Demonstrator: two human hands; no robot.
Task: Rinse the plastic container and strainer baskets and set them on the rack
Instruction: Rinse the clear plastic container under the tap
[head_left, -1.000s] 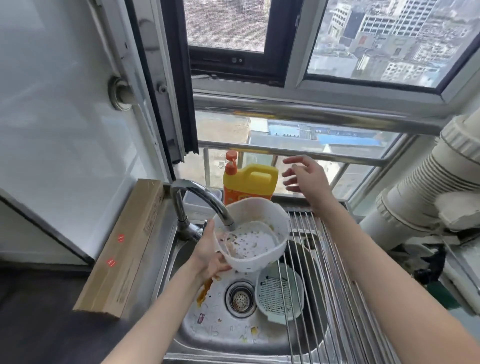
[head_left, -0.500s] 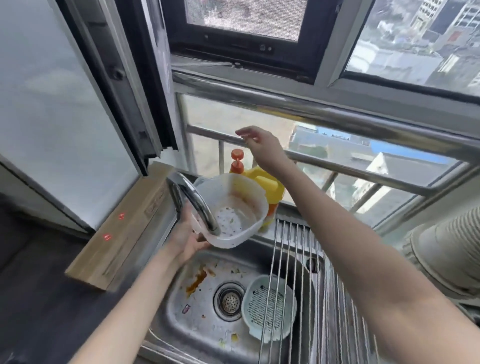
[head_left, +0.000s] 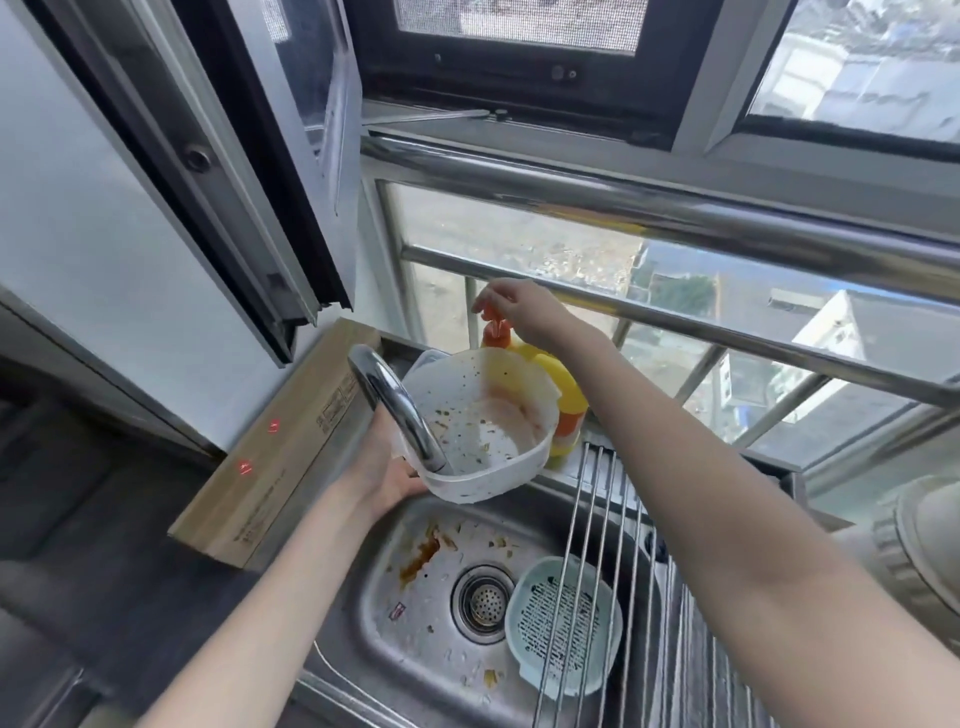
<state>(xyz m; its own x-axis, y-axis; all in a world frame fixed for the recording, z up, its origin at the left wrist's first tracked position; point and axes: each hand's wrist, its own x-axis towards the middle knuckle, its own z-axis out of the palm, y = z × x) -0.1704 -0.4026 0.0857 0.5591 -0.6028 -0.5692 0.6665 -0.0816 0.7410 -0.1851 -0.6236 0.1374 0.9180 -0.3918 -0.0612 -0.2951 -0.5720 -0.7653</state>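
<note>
The left hand (head_left: 387, 470) grips the container (head_left: 480, 423) by its near-left rim and wall, fingers curled round the underside. The container sits at frame centre, tilted toward the camera, above the sink (head_left: 363, 613) and under the tap (head_left: 397, 402) spout. No water stream is visible.

The right hand (head_left: 524, 309) reaches to upper centre and rests its bent fingers on the orange pump (head_left: 493, 330) of the yellow soap bottle (head_left: 558, 395); whether it presses or only touches cannot be told.

Handling, as a judgement: the container is thin translucent white plastic, light, slightly flexible, and likely slippery when wet or greasy. Hold it at the rim with the thumb inside and fingers under the wall. It is not fragile.

Materials and shapes:
- Container: round bowl form with a pouring lip, speckled with food residue and an orange smear inside.
- Strainer (head_left: 563, 626): pale blue-green plastic, rounded, with a slotted grid base. It lies in the sink at lower right, partly under the rack (head_left: 608, 519).
- Rack: parallel steel rods across the sink's right side.
- Sink: brushed steel, soiled with sauce and scraps round the drain (head_left: 483, 603).
</note>
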